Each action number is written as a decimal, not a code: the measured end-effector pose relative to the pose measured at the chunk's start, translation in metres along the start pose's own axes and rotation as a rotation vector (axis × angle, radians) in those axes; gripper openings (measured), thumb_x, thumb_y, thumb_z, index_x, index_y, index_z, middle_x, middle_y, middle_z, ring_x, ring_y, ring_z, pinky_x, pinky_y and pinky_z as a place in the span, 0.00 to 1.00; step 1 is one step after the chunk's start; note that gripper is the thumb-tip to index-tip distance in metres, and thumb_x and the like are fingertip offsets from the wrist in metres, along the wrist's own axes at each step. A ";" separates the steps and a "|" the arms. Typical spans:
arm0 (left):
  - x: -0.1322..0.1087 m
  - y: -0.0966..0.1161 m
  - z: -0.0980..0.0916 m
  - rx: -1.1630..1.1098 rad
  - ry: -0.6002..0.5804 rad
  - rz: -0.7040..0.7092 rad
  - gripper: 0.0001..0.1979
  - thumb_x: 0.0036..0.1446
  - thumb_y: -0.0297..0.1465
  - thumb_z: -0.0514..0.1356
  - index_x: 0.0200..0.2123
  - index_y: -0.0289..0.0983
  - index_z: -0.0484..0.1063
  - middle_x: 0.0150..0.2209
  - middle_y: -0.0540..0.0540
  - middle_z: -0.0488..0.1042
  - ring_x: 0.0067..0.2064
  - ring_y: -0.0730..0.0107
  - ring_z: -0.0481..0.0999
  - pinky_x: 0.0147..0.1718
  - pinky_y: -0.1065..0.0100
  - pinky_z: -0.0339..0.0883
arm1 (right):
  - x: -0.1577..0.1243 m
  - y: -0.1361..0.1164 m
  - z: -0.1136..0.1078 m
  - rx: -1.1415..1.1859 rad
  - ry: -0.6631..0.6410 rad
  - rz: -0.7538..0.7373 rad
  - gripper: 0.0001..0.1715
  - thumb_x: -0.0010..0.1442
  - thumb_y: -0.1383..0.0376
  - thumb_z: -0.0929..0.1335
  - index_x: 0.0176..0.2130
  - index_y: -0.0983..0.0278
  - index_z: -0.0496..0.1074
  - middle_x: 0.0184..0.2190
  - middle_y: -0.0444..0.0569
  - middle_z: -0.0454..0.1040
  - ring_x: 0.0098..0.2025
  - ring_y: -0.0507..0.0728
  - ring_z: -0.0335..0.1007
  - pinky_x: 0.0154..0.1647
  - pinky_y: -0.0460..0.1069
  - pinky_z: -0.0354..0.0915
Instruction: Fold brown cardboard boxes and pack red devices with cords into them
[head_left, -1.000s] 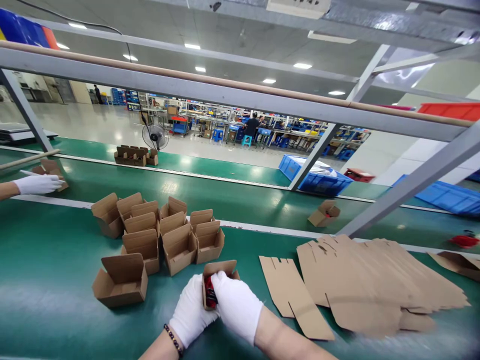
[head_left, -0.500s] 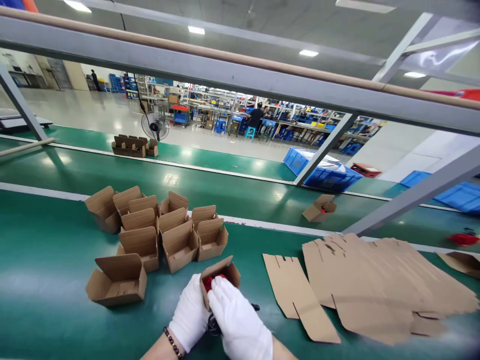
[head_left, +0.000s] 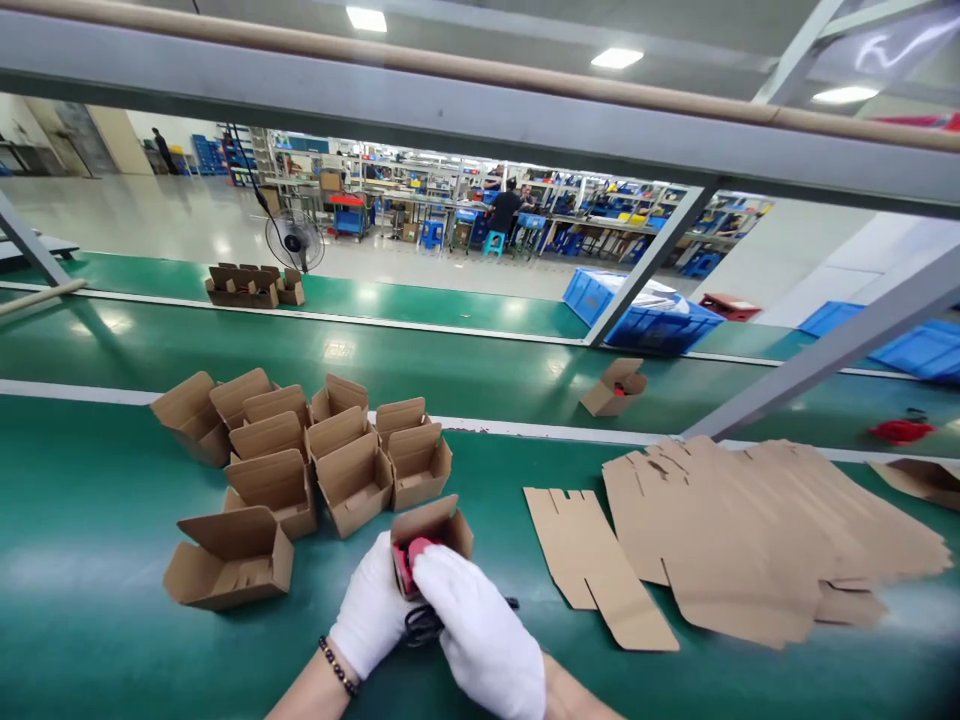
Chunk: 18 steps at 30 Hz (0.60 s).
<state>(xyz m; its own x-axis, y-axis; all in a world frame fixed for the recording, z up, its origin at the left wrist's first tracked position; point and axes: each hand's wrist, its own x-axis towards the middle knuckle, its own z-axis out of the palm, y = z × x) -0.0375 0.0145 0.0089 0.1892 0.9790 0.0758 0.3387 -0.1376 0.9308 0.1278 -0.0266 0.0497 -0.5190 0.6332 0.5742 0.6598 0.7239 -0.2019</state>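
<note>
Head cam: left hand [head_left: 373, 614] clamped the box [head_left: 439, 522], right hand [head_left: 480, 630] pinched the red part [head_left: 409, 555] shut-fingered; holding that box steady mattered most, I reckon.

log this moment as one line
left hand: holds small box | right hand: on red item at box mouth | black cord under hands | open boxes behind | flat cardboard at right

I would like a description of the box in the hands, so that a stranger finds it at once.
On the near green belt, find the cluster of open boxes. Right in front of it, the left hand and right hand, both gloved white, hold one small box. It alone has a red item inside.
</note>
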 end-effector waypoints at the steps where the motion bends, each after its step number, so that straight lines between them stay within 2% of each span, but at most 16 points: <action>1: 0.000 0.002 -0.002 -0.004 0.005 -0.034 0.24 0.47 0.39 0.70 0.46 0.39 0.70 0.46 0.41 0.79 0.46 0.55 0.79 0.53 0.55 0.72 | -0.007 0.001 -0.002 -0.055 0.097 0.004 0.29 0.58 0.79 0.61 0.58 0.69 0.65 0.49 0.61 0.77 0.53 0.63 0.72 0.52 0.58 0.73; 3: 0.000 0.009 -0.007 -0.040 0.015 -0.099 0.28 0.45 0.39 0.71 0.49 0.39 0.67 0.48 0.40 0.79 0.48 0.55 0.79 0.53 0.56 0.72 | -0.022 0.002 -0.001 -0.113 0.218 0.099 0.18 0.63 0.76 0.62 0.51 0.65 0.69 0.42 0.56 0.78 0.45 0.62 0.75 0.44 0.57 0.75; 5: -0.004 0.016 -0.010 -0.087 0.013 -0.133 0.29 0.47 0.38 0.69 0.51 0.39 0.66 0.51 0.40 0.78 0.51 0.55 0.79 0.55 0.56 0.72 | -0.032 0.000 0.005 -0.070 0.225 0.223 0.11 0.66 0.69 0.65 0.48 0.63 0.69 0.40 0.54 0.77 0.40 0.61 0.75 0.40 0.56 0.76; 6: -0.007 0.018 -0.010 -0.092 0.012 -0.141 0.28 0.48 0.37 0.68 0.52 0.39 0.66 0.52 0.40 0.77 0.52 0.55 0.78 0.56 0.55 0.71 | -0.034 0.000 0.010 -0.042 0.222 0.261 0.13 0.66 0.63 0.66 0.50 0.63 0.68 0.42 0.55 0.77 0.42 0.62 0.76 0.40 0.57 0.77; 8: -0.019 0.018 -0.010 -0.039 0.049 -0.128 0.29 0.49 0.36 0.66 0.54 0.37 0.65 0.54 0.39 0.76 0.55 0.53 0.77 0.58 0.52 0.70 | -0.036 0.000 0.021 -0.028 0.244 0.293 0.26 0.65 0.54 0.68 0.56 0.66 0.65 0.48 0.61 0.75 0.47 0.66 0.75 0.43 0.60 0.77; 9: -0.027 0.014 -0.008 0.022 0.107 -0.109 0.29 0.49 0.37 0.66 0.54 0.36 0.65 0.54 0.37 0.76 0.56 0.50 0.76 0.58 0.49 0.69 | -0.035 0.001 0.026 -0.038 0.266 0.294 0.29 0.65 0.52 0.67 0.58 0.66 0.64 0.49 0.62 0.74 0.48 0.67 0.75 0.44 0.61 0.77; 12: -0.058 -0.007 -0.001 0.212 0.399 0.001 0.33 0.48 0.44 0.66 0.55 0.34 0.67 0.55 0.31 0.74 0.57 0.41 0.74 0.57 0.41 0.68 | -0.033 0.005 0.034 -0.017 0.264 0.299 0.18 0.69 0.61 0.61 0.56 0.62 0.67 0.39 0.55 0.75 0.38 0.62 0.77 0.36 0.56 0.78; 14: -0.076 -0.018 0.003 0.248 0.551 0.072 0.28 0.46 0.48 0.67 0.46 0.37 0.72 0.49 0.31 0.77 0.52 0.40 0.77 0.54 0.41 0.70 | -0.032 0.005 0.033 0.009 0.247 0.299 0.17 0.70 0.65 0.59 0.54 0.62 0.69 0.31 0.49 0.71 0.28 0.57 0.74 0.27 0.49 0.76; 15: -0.082 -0.019 0.004 0.209 0.466 0.045 0.28 0.46 0.51 0.67 0.44 0.38 0.74 0.46 0.35 0.78 0.48 0.44 0.79 0.50 0.45 0.73 | -0.032 0.003 0.031 0.019 0.240 0.286 0.17 0.71 0.66 0.59 0.55 0.62 0.69 0.30 0.48 0.70 0.26 0.56 0.73 0.25 0.48 0.74; 16: -0.085 -0.016 0.005 0.132 0.331 0.001 0.28 0.44 0.55 0.67 0.40 0.39 0.75 0.39 0.39 0.79 0.40 0.51 0.80 0.43 0.51 0.76 | -0.031 0.001 0.028 0.031 0.232 0.256 0.18 0.71 0.66 0.59 0.57 0.63 0.68 0.31 0.50 0.71 0.27 0.56 0.74 0.25 0.47 0.74; 18: -0.083 0.000 0.005 -0.071 0.116 -0.115 0.29 0.45 0.59 0.64 0.35 0.39 0.74 0.31 0.45 0.78 0.32 0.59 0.77 0.34 0.59 0.75 | -0.031 -0.005 0.022 0.080 0.200 0.143 0.23 0.71 0.68 0.59 0.63 0.64 0.62 0.40 0.56 0.75 0.36 0.58 0.79 0.34 0.48 0.77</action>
<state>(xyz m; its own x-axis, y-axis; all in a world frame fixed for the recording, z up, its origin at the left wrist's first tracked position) -0.0490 -0.0670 0.0005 0.0438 0.9990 0.0042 0.2849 -0.0165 0.9584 0.1287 -0.0436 0.0152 -0.3006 0.6694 0.6793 0.6692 0.6556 -0.3499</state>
